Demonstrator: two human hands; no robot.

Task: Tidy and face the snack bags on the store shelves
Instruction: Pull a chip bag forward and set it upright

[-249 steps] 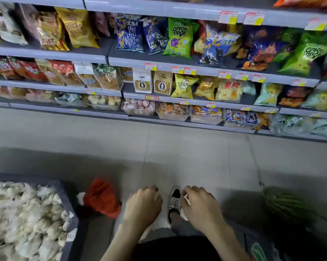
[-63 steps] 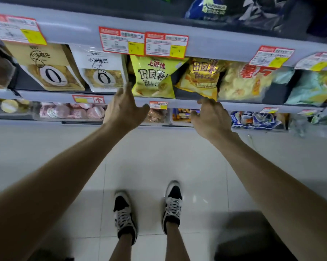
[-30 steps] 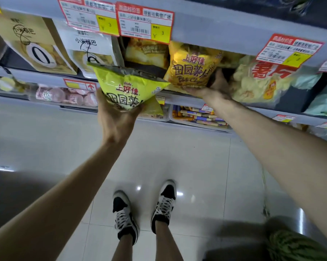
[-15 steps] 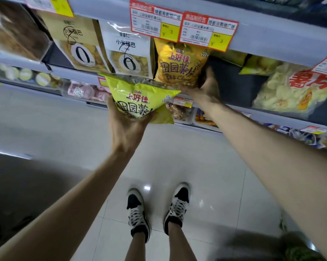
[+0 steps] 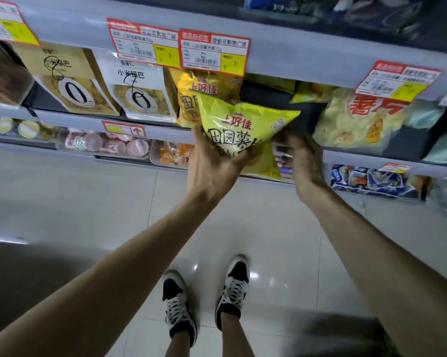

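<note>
The left hand grips a lime-green snack bag from below, thumb on its left edge and fingers curled under its lower part. The bag is in the air just in front of the middle shelf, tilted, with its printed face toward the camera. At its 10 o'clock a yellow-orange bag of the same brand stands upright on that shelf, partly covered by the green one. The right hand is at the green bag's 4 o'clock, just beside its lower right corner, with bent fingers. It is blurred, so I cannot tell whether it touches or holds the bag.

At 9 o'clock from the yellow-orange bag stands a white pouch, and further toward 9 o'clock a tan pouch, both upright and facing out. At 3 o'clock from the green bag a clear bag with red characters leans on the same shelf, with a dark gap between them. Price tags in red and yellow hang on the upper rail at the green bag's 12 o'clock. At the frame's 6 o'clock a pair of black-and-white shoes stands on the pale tiled floor
</note>
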